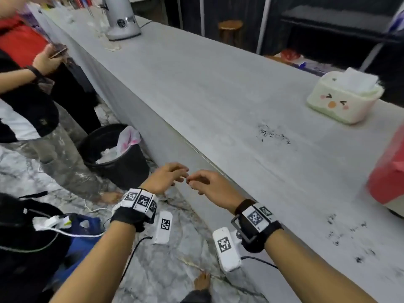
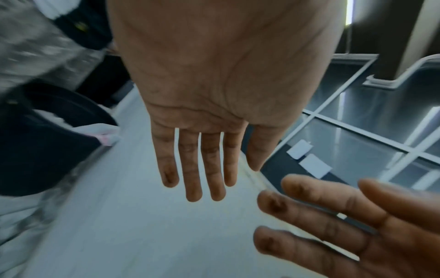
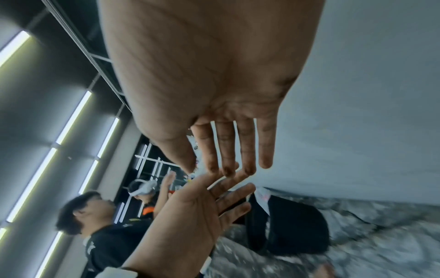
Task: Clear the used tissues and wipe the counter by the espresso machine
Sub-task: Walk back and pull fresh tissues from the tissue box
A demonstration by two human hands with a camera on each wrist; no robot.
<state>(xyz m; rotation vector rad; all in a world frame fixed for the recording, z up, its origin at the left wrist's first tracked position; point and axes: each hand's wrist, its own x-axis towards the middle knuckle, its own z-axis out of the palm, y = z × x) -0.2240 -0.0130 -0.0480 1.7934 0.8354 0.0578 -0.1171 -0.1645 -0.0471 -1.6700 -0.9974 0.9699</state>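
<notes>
Meeting fingertip to fingertip off the counter's [image 1: 196, 88] front edge, the left hand [image 1: 162, 179] and right hand [image 1: 209, 186] hold nothing, fingers straight and slightly spread, while used tissues [image 1: 107, 154] lie in the black bin [image 1: 122, 167] below, dark crumbs [image 1: 273, 134] dot the counter near the tissue box [image 1: 341, 99].

bystander [image 1: 26, 101] standing at 9 o'clock holding phone [image 1: 58, 53]; wooden stool [image 1: 230, 31] sitting at 12 o'clock.
</notes>
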